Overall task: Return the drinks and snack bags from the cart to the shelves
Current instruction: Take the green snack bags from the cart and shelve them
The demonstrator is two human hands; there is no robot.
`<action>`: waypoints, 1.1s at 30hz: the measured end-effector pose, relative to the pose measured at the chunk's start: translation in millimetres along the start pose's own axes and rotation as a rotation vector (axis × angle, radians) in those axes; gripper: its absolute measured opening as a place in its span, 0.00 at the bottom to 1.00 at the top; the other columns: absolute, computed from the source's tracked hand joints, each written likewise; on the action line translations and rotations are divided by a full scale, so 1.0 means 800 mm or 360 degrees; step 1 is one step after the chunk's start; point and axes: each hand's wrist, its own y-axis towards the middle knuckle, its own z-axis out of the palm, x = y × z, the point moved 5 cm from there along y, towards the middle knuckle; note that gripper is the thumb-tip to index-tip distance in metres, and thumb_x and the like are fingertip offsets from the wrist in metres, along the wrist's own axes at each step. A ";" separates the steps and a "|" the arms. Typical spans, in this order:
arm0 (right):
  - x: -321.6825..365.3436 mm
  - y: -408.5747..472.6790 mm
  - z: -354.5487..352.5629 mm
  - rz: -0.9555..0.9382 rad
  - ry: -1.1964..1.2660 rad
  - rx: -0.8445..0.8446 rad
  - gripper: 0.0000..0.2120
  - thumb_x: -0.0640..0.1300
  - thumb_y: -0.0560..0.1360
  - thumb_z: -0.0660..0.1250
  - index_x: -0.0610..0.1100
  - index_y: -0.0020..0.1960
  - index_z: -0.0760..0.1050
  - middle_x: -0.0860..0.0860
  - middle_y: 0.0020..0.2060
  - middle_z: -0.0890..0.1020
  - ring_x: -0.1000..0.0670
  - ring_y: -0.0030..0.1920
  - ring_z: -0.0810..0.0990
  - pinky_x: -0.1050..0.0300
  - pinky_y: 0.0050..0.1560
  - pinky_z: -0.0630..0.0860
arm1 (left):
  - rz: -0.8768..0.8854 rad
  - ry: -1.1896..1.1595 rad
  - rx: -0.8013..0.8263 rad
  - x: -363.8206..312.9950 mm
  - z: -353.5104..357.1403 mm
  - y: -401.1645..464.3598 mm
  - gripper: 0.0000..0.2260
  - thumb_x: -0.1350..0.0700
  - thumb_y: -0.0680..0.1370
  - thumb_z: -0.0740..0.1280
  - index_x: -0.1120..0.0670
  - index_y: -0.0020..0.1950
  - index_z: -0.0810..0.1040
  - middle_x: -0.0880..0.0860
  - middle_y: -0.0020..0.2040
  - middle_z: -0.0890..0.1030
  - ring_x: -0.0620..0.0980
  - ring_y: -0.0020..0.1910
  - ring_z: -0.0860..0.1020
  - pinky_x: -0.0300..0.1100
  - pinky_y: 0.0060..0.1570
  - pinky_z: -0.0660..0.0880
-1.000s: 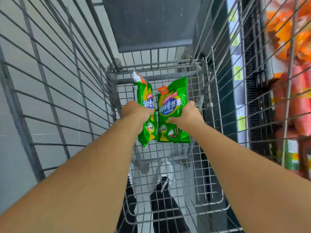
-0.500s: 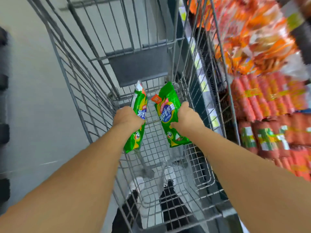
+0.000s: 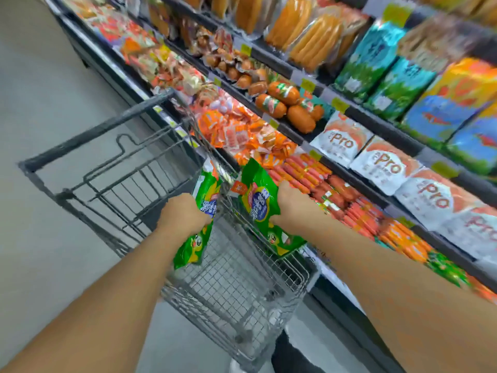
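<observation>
Our left hand (image 3: 185, 212) and right hand (image 3: 291, 204), each closed around a green snack bag (image 3: 197, 208) (image 3: 259, 208), have now lifted them out above the cart (image 3: 236, 289) toward the shelves (image 3: 349, 111), so placing comes next.
</observation>
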 end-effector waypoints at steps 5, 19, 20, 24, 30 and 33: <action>-0.076 -0.089 -0.079 0.0234 0.0028 -0.0166 0.27 0.47 0.72 0.72 0.39 0.62 0.61 0.44 0.45 0.74 0.38 0.50 0.79 0.48 0.40 0.73 | 0.0414 0.0152 0.0088 -0.124 -0.019 -0.051 0.19 0.47 0.73 0.74 0.57 0.37 0.68 0.57 0.37 0.76 0.55 0.35 0.74 0.46 0.32 0.70; -0.396 -0.458 -0.167 0.1114 0.0225 -0.0669 0.28 0.47 0.71 0.72 0.38 0.63 0.64 0.41 0.58 0.77 0.39 0.59 0.79 0.49 0.50 0.76 | 0.1357 0.0413 0.0425 -0.482 0.142 -0.343 0.18 0.47 0.72 0.75 0.58 0.41 0.70 0.55 0.38 0.74 0.58 0.40 0.77 0.48 0.37 0.72; -0.421 -0.495 -0.164 0.1193 0.0240 -0.0692 0.29 0.47 0.70 0.72 0.38 0.64 0.63 0.41 0.58 0.77 0.39 0.59 0.79 0.48 0.51 0.77 | 0.1423 0.0424 0.0470 -0.503 0.165 -0.375 0.18 0.48 0.72 0.76 0.57 0.39 0.70 0.56 0.37 0.75 0.57 0.38 0.76 0.48 0.37 0.73; -0.509 -0.647 -0.149 0.1477 0.0285 -0.0740 0.28 0.48 0.70 0.72 0.40 0.62 0.62 0.42 0.53 0.78 0.37 0.57 0.79 0.47 0.48 0.76 | 0.1725 0.0555 0.0525 -0.576 0.247 -0.515 0.15 0.48 0.73 0.74 0.58 0.51 0.80 0.59 0.51 0.83 0.57 0.51 0.82 0.43 0.43 0.74; -0.602 -0.850 -0.127 0.1805 0.0309 -0.0856 0.22 0.46 0.71 0.72 0.42 0.52 0.60 0.44 0.47 0.76 0.38 0.51 0.79 0.48 0.41 0.74 | 0.1916 0.0597 0.0712 -0.651 0.365 -0.692 0.19 0.48 0.74 0.74 0.56 0.37 0.67 0.52 0.31 0.69 0.50 0.28 0.69 0.42 0.26 0.61; -0.636 -0.934 -0.116 0.1954 0.0386 -0.0911 0.22 0.46 0.71 0.73 0.42 0.53 0.61 0.46 0.42 0.74 0.40 0.48 0.79 0.49 0.40 0.74 | 0.1983 0.0554 0.0850 -0.679 0.417 -0.762 0.17 0.50 0.74 0.74 0.57 0.36 0.69 0.54 0.30 0.71 0.51 0.27 0.69 0.40 0.26 0.62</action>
